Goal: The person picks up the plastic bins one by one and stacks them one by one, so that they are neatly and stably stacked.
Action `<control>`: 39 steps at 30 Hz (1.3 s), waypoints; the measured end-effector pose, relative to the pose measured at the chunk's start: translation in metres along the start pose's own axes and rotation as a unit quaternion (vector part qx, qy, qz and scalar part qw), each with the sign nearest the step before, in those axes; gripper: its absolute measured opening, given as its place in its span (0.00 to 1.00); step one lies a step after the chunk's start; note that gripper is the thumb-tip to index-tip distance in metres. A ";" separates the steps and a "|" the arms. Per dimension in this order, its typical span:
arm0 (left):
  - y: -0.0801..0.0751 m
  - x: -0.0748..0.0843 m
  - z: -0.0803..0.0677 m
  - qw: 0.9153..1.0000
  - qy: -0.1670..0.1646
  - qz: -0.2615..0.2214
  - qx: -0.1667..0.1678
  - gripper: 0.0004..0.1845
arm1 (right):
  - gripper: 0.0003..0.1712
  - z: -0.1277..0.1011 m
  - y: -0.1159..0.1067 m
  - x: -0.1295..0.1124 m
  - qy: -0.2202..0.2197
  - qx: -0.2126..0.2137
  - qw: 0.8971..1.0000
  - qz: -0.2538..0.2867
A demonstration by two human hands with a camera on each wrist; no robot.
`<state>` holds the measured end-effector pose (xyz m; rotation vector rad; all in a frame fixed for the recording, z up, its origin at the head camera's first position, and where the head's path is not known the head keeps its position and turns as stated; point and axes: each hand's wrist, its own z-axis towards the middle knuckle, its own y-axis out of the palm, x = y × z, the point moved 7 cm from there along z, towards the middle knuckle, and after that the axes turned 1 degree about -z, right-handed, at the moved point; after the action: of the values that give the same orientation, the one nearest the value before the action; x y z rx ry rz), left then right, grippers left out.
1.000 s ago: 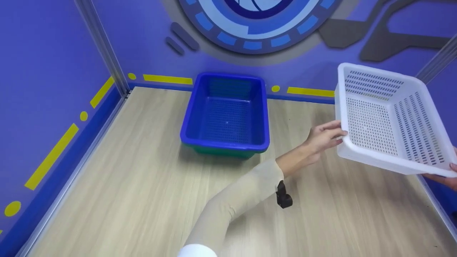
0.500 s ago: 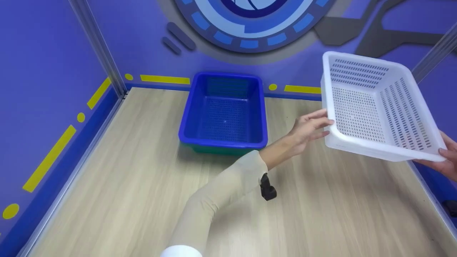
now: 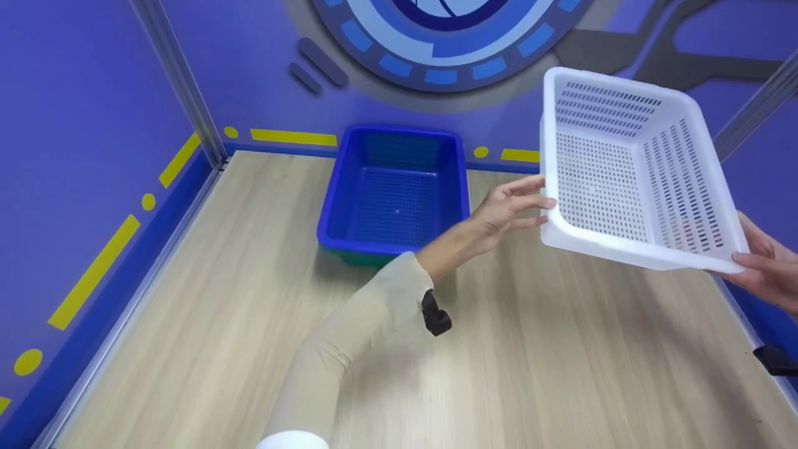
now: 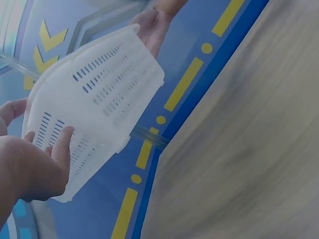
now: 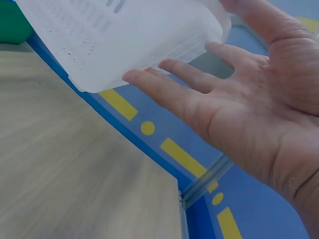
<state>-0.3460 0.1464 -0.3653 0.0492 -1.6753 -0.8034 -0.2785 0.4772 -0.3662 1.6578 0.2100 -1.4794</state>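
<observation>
A white plastic basket (image 3: 598, 181) with slotted walls is held up above the table at the right in the head view, tilted so its inside shows. My left hand (image 3: 505, 212) pinches its left rim, thumb over the edge and fingers against the outer wall. At the near right corner, my right hand (image 3: 770, 265) grips the rim with the thumb on top; the right wrist view has its fingers (image 5: 169, 97) stretched under the basket. A blue basket (image 3: 399, 206) sits nested in a green basket (image 3: 358, 257) on the table, left of my left hand.
The wooden table (image 3: 206, 324) meets a blue printed back wall (image 3: 262, 81) and side walls. Metal posts (image 3: 187, 93) stand at the corners. A black wrist mount (image 3: 436, 317) hangs under the left sleeve; another black piece (image 3: 776, 360) shows at the right edge.
Both hands have carried the white basket left and upward, closer to the blue one. More of my right hand has come into view. The nested baskets stay put.
</observation>
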 end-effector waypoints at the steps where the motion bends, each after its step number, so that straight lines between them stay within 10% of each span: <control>1: 0.001 0.002 0.002 1.000 0.000 0.010 -0.011 0.23 | 0.46 0.000 0.001 -0.001 0.004 -0.011 1.000 0.002; 16: -0.004 0.029 0.006 0.987 -0.074 0.100 -0.100 0.51 | 0.56 0.013 0.008 -0.007 0.010 0.044 0.962 -0.268; 28: -0.049 0.080 -0.018 0.982 -0.031 0.099 -0.158 0.44 | 0.42 0.066 0.056 -0.008 -0.038 -0.149 0.978 -0.139; 39: -0.090 0.109 -0.041 0.980 -0.012 0.108 -0.167 0.40 | 0.35 0.112 0.076 -0.002 -0.046 -0.147 0.986 -0.065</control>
<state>-0.3750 0.0103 -0.3185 -0.3708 -1.5164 -0.9085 -0.3115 0.3553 -0.3169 1.3575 0.4705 -1.5341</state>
